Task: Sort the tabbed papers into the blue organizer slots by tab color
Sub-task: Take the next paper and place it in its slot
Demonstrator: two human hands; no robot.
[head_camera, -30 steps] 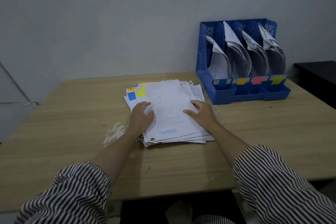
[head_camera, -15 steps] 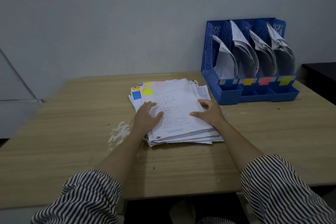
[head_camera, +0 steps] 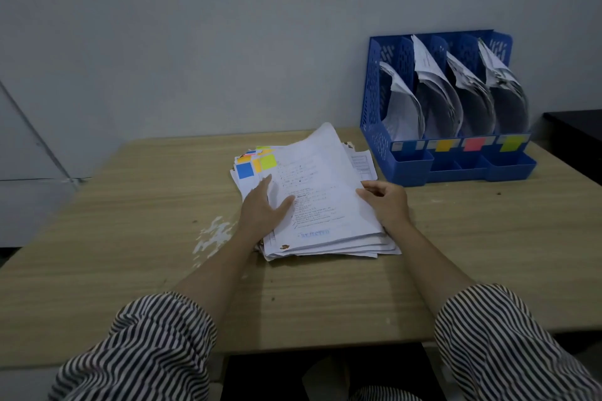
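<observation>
The stack of tabbed papers (head_camera: 312, 205) lies flat in front of me, loosely squared, with blue, orange and yellow-green tabs fanned at its far left corner. Its top sheet (head_camera: 321, 166) is lifted and curling at the far edge. The blue organizer (head_camera: 374, 101) stands upright beyond it to the right, four slots holding bowed papers, front labels blue, orange, pink and yellow-green.

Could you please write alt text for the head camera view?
A person's left hand presses a stack of tabbed papers on a wooden table while the right hand lifts the top sheet's edge. A blue organizer holding papers stands behind.
</observation>
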